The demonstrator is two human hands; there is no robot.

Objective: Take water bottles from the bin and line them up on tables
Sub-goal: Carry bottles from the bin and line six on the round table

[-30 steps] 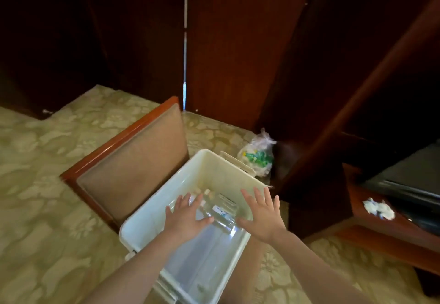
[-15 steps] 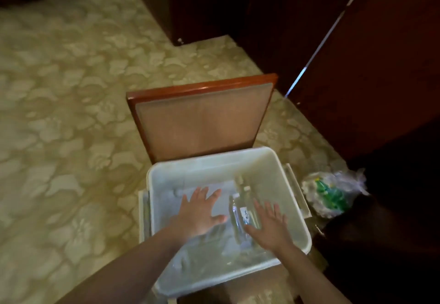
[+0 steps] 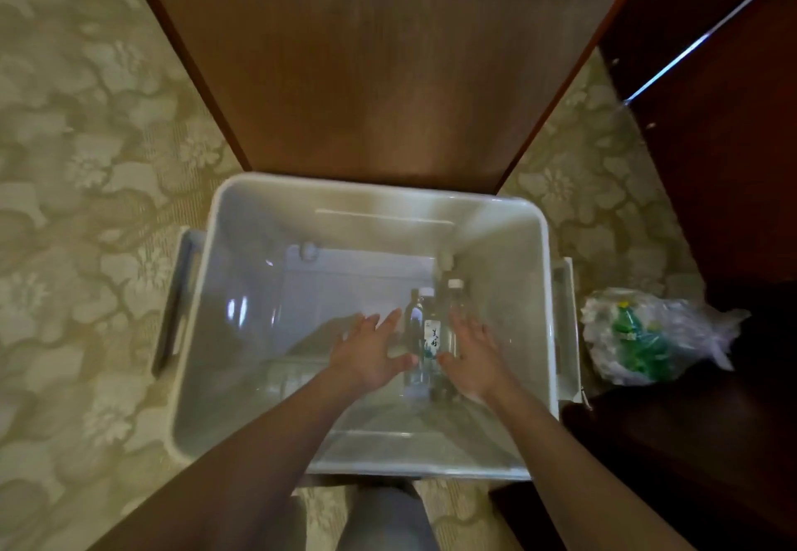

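Floor: pale green carpet [image 3: 86, 162] with a big floral pattern fills the left side and shows again to the right of the bin.
Chair: right ahead, a chair [image 3: 379, 76] with a glossy wooden frame and tan padded back; its lower edge meets the bin's far rim.
Dark wood: a deep brown panel [image 3: 733, 141] takes the right side, with a thin bright slit running diagonally across it.
Bin: a white plastic bin [image 3: 207, 292] sits dead centre, seen from straight above, a moulded handle on each short side. Both forearms reach down into it.
Leg: a grey trouser leg [image 3: 384, 516] pokes in at the bottom edge, just below the bin's near rim.
Bag: a crumpled clear plastic bag [image 3: 647, 335] with something green inside lies on the floor just right of the bin.
Left hand: the left hand [image 3: 371, 352] is down in the bin, palm down, fingers straight and spread, gripping nothing; its thumb tip lies right at the labelled bottle's side.
Right hand: the right hand [image 3: 474, 354] mirrors it on the other side, fingers straight, nothing held.
Bottles: 2 clear bottles with white caps lie side by side on the bin floor between the hands, caps pointing away: the labelled bottle [image 3: 425, 335] on the left, the plain bottle [image 3: 453, 313] on the right.
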